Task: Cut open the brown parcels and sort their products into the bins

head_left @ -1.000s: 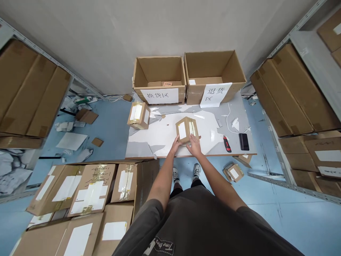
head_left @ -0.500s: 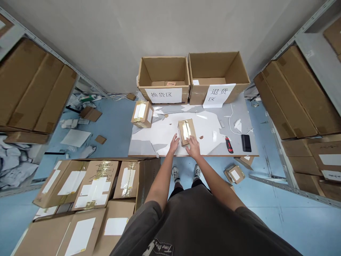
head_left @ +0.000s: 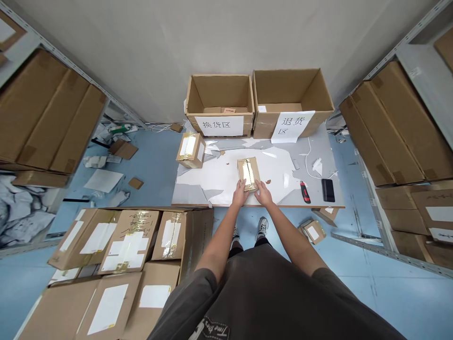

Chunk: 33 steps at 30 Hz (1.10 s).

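Note:
A small taped cardboard box [head_left: 248, 171] with a white label lies on the white-papered table [head_left: 219, 179]. My left hand [head_left: 240, 193] grips its near left corner, and my right hand [head_left: 263, 192] holds the near right corner. Both sets of fingers curl against the box's sides. To the right on the table are a red and black box cutter [head_left: 305, 192] and a black phone-like device [head_left: 328, 190] with a white cable. Another taped box [head_left: 191, 150] stands at the table's left edge.
Two open cartons with paper signs, a left carton [head_left: 219, 97] and a right carton [head_left: 290, 89], stand along the table's back. A large carton of parcels [head_left: 198, 236] is at the lower left. Shelves with boxes [head_left: 410, 123] flank both sides. A small parcel [head_left: 312, 231] lies on the floor.
My left hand has moved right onto the box's near left corner. My right hand has slid from the box's top to its near right side. The view has shifted slightly.

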Each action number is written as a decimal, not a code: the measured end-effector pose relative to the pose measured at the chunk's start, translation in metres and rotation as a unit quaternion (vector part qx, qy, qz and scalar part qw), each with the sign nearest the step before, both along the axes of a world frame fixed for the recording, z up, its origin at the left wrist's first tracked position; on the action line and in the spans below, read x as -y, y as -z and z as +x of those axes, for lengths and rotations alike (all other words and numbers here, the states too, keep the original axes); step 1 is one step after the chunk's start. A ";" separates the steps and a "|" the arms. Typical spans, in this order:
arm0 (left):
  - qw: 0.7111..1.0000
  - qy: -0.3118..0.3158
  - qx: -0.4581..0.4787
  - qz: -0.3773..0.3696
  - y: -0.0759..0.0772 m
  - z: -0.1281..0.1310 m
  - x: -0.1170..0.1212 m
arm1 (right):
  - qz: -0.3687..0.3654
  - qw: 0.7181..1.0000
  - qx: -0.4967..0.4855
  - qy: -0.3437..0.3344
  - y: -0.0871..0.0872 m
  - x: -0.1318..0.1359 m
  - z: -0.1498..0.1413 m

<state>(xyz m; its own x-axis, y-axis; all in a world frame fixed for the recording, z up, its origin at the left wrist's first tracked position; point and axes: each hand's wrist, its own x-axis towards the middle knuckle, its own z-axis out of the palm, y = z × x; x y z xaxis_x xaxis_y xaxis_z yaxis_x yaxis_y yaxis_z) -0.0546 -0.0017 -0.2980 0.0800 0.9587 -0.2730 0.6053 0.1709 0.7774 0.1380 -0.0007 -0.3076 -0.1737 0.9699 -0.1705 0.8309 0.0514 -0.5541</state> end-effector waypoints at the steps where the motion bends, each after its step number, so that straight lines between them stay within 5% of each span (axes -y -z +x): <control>1: 1.000 -0.009 0.020 0.001 0.001 -0.001 0.000 | 0.005 1.000 -0.006 0.001 0.000 0.000 -0.001; 20: 0.975 -0.070 0.211 0.024 0.014 -0.007 -0.003 | 0.068 0.996 -0.053 0.015 -0.015 0.018 -0.018; 26: 0.931 -0.120 0.340 -0.057 0.028 -0.006 -0.015 | 0.073 0.996 -0.046 -0.031 -0.027 0.017 -0.027; 33: 0.941 -0.134 0.284 -0.126 0.039 -0.038 -0.027 | 0.026 0.986 -0.039 -0.159 -0.025 0.013 -0.035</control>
<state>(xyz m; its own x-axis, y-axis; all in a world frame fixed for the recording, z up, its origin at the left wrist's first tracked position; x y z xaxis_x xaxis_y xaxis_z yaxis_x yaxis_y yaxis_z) -0.0923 0.0256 -0.3368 0.0452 0.8758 -0.4805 0.0137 0.4804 0.8769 0.1030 -0.0139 -0.2825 -0.4808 0.8715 -0.0963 0.7231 0.3320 -0.6058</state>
